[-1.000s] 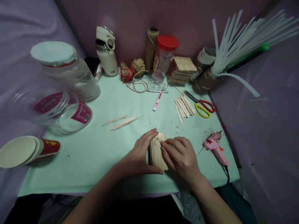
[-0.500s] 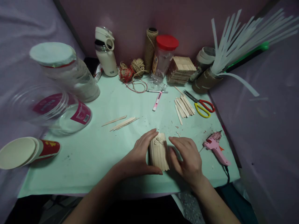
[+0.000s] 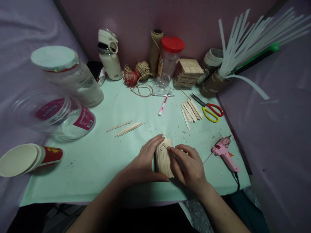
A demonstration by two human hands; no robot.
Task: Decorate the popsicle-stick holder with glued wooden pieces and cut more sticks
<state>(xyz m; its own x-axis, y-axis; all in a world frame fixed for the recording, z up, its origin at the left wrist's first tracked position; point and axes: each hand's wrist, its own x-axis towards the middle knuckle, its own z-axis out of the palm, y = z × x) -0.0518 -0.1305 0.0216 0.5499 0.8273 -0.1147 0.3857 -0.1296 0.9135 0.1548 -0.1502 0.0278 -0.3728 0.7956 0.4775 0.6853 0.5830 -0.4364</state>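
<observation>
A small panel of glued wooden sticks (image 3: 163,158) lies on the pale green table (image 3: 102,161), near its front edge. A little wooden clover shape sits at the panel's top end. My left hand (image 3: 145,160) clasps the panel's left side, thumb at its near end and fingers curled round its far end. My right hand (image 3: 189,165) rests over the panel's right side, with fingertips pressed on the top beside the clover shape.
A pink glue gun (image 3: 224,153) lies to the right. Loose sticks (image 3: 191,110), red-and-yellow scissors (image 3: 210,110), a pink cutter (image 3: 163,105) and more sticks (image 3: 126,127) lie further back. Jars (image 3: 65,110), a bottle (image 3: 109,55), twine (image 3: 142,69) and a stick stack (image 3: 189,72) line the back.
My right hand drew off the panel to its right half a second ago, then came back onto its right side. My left hand has stayed put.
</observation>
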